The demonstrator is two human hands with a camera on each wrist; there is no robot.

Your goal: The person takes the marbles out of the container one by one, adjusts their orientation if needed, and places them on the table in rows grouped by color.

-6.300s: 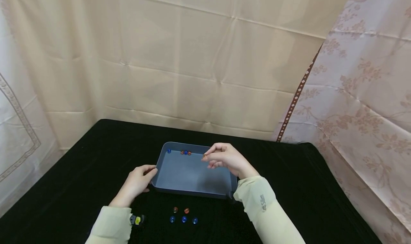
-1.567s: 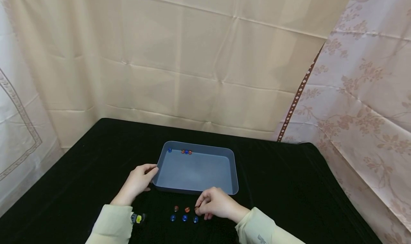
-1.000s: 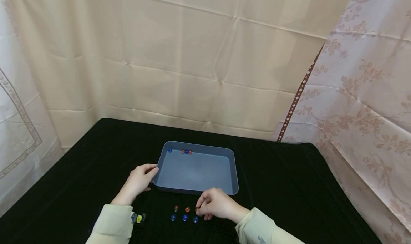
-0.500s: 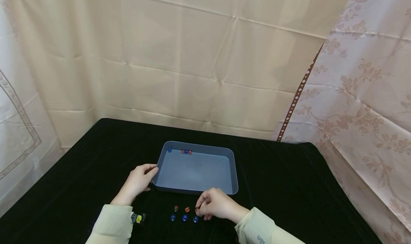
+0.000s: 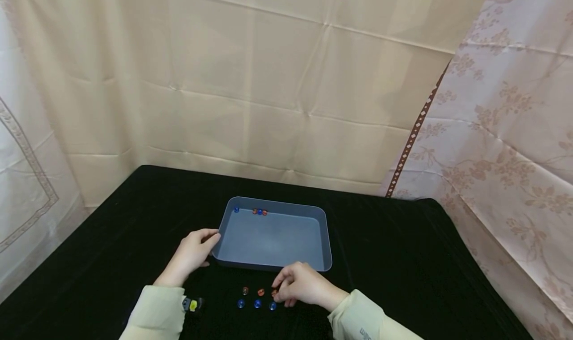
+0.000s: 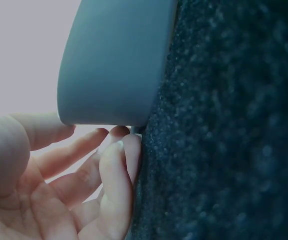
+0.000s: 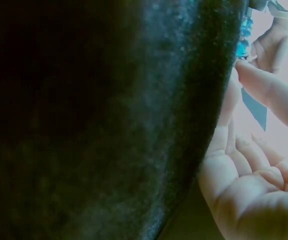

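My left hand point(image 5: 192, 250) rests at the left edge of the grey-blue tray point(image 5: 318, 240), its fingertips touching the outer wall; the left wrist view shows loosely bent fingers along the tray wall point(image 6: 114, 65). In front of the tray, my right hand point(image 5: 304, 285) has thumb and index finger on either side of an orange marble point(image 5: 274, 293) at the black cloth. Beside it lie two orange-brown marbles, left point(image 5: 245, 291) and middle point(image 5: 261, 292). Three blue marbles point(image 5: 257, 303) form a nearer row. The right wrist view shows my fingertips point(image 7: 239, 64) close to several blurred marbles point(image 7: 242, 49).
Inside the tray, a blue marble point(image 5: 237, 209) sits at the far left corner, and orange and blue marbles point(image 5: 259, 212) touch along the back wall. Black cloth point(image 5: 380, 260) covers the table. Beige curtain point(image 5: 224, 81) hangs behind; patterned curtain point(image 5: 515, 156) stands at the right.
My right hand, earlier above the tray with an orange marble, came down to the table's front rows. Over the last second both hands stay nearly still, with the right fingers shifting slightly.
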